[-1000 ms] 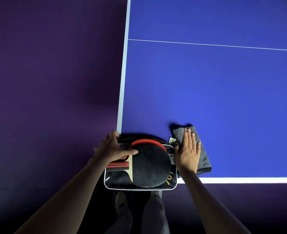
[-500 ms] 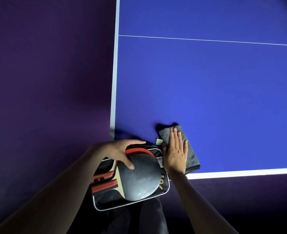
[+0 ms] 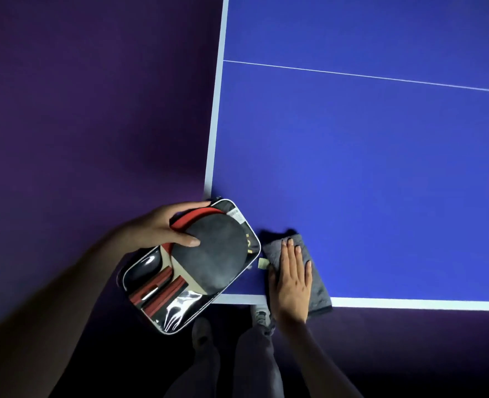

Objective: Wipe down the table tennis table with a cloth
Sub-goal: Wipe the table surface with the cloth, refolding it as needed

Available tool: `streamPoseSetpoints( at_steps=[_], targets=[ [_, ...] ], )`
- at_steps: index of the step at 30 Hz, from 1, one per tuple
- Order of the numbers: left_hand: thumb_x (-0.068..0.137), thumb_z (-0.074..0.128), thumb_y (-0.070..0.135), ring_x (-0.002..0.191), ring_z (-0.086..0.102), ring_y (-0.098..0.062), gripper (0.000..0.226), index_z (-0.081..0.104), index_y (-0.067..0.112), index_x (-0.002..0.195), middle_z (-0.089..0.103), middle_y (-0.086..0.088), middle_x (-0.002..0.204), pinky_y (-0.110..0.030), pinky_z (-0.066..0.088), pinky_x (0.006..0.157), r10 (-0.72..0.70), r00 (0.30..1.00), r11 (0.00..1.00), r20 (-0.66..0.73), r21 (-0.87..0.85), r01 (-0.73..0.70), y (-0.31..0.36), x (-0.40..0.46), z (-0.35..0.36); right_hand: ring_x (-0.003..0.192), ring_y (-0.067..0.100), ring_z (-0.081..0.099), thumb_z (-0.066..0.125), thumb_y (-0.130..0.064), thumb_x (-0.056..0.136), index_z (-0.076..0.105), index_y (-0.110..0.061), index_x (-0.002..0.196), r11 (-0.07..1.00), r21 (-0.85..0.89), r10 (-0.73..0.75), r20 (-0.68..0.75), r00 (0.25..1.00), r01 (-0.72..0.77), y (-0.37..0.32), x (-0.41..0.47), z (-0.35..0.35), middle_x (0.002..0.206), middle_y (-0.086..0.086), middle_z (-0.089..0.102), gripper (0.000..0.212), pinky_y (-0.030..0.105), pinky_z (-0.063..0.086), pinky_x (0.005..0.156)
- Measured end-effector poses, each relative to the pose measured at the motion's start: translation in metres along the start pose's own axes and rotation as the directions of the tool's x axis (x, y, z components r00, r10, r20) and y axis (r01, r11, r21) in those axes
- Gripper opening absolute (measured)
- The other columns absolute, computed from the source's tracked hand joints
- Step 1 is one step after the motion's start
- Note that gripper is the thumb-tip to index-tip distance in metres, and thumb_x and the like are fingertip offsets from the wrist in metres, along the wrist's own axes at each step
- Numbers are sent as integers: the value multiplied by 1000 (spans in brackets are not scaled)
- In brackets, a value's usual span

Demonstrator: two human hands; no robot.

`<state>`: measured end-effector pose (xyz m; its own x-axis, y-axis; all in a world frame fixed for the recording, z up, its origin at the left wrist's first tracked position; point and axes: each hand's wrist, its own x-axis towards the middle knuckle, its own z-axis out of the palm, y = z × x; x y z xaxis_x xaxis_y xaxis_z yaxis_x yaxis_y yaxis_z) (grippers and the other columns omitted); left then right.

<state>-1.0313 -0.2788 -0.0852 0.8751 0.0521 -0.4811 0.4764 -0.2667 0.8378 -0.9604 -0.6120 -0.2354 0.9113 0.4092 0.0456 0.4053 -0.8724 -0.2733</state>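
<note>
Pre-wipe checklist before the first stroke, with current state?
1. Right hand flat on folded grey cloth: ok.
2. Cloth fully on blue table tennis table: not ok, near end overhangs the white edge line.
3. Black-and-red paddle case off the table: not ok, one end overlaps the corner.
4. Left hand grips the case: ok.
5. Surface ahead free of objects: ok where visible.
6. Cloth damp: cannot tell.

Your left hand (image 3: 163,228) curls its fingers and thumb in a grip, forearm reaching in from lower left. Your right hand (image 3: 292,278) lies flat, palm down, fingers straight and together.
</note>
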Motion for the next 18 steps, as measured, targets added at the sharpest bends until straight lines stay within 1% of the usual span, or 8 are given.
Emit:
streamPoseSetpoints(
  at_steps=[3,6,8,10,12,15,18],
  targets=[
    [79,86,9,131,51,6,82,49,34,148,57,26,141,-29,41,115,6,990,999,-141,-51,-14,6,-7,-10,159,17,21,36,-39,102,27,-19,164,1000,-6,2,1,1000,-2,-7,-3,1,172,-1,24,66,48,16,129],
    [81,84,10,130,54,2,80,49,34,148,59,23,140,-29,44,111,12,971,993,-237,-108,-39,5,-10,-16,159,17,19,36,-38,101,25,-19,165,999,-33,-43,8,999,43,-10,26,1,172,-1,22,68,48,14,129],
    [79,85,13,129,56,0,81,50,39,147,60,19,140,-31,47,108,-9,953,988,-304,-147,-37,-1,-11,-20,159,16,20,36,-39,102,25,-19,165,996,-39,-77,2,997,77,-14,55,3,172,-2,23,67,49,16,129],
    [75,90,18,128,57,-1,84,51,46,144,61,18,139,-32,49,106,-57,921,981,-386,-194,-20,-12,-15,-23,159,16,20,35,-40,103,25,-20,165,993,-41,-113,1,994,113,-20,91,7,172,-3,24,66,48,15,129],
    [70,93,25,128,56,1,88,51,52,142,61,19,139,-29,48,104,-95,883,976,-460,-219,-10,-20,-21,-22,159,16,20,34,-41,103,24,-21,165,990,-34,-140,0,990,140,-27,134,13,172,-3,24,66,48,13,129],
    [72,90,17,121,61,3,87,52,50,142,66,19,131,-24,49,100,-138,824,962,-549,-272,-21,-28,-29,-14,158,16,23,32,-42,103,26,-20,165,984,-13,-175,11,984,175,-36,192,20,171,-2,27,66,50,15,129],
    [72,88,15,116,62,5,86,52,47,143,67,18,130,-21,48,98,-150,785,961,-601,-274,-27,-28,-37,-12,157,18,26,33,-42,104,30,-17,163,980,17,-197,6,980,197,-40,213,26,169,-1,31,65,52,18,128]
  ],
)
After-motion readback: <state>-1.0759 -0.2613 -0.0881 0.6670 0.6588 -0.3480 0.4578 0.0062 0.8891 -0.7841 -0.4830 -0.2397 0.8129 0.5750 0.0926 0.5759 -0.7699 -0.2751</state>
